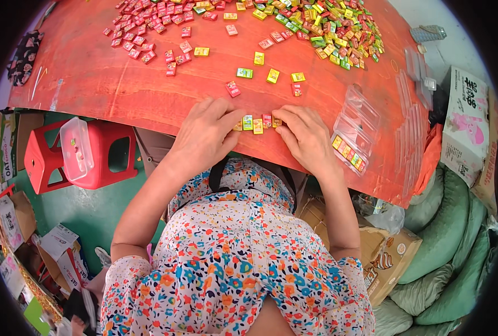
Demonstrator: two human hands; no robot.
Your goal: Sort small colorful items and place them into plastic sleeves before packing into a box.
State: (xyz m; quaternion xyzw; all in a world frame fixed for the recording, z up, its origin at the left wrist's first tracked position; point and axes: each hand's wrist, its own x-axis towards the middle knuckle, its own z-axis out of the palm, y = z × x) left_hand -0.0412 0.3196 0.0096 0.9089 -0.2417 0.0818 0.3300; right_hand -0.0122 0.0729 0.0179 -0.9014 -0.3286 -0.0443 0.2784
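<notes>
Over the broad red-topped desk (148, 95), with a white cardboard carton (466, 126) bearing black lettering at right, the left hand (206, 131) and right hand (306, 134) curl round the ends of a row of tiny multicoloured boxes (258, 125) at centre; whether either pinches, I can't tell. They look light, stiff, perhaps slippery, best held by their ends; their labels are too small to read.

On the green floor (64, 204), at the left, a red plastic stool (104, 168) is placed. Nearer to the lower left, an open carton (59, 244) is seen. At the far left of the table (142, 92), a dark patterned cloth (25, 57) is found. To the right, a white carton (459, 124) with a pink drawing is stood, and below it stuffed green sacks (447, 227) are piled, beside which a brown carton (401, 263) is set.
</notes>
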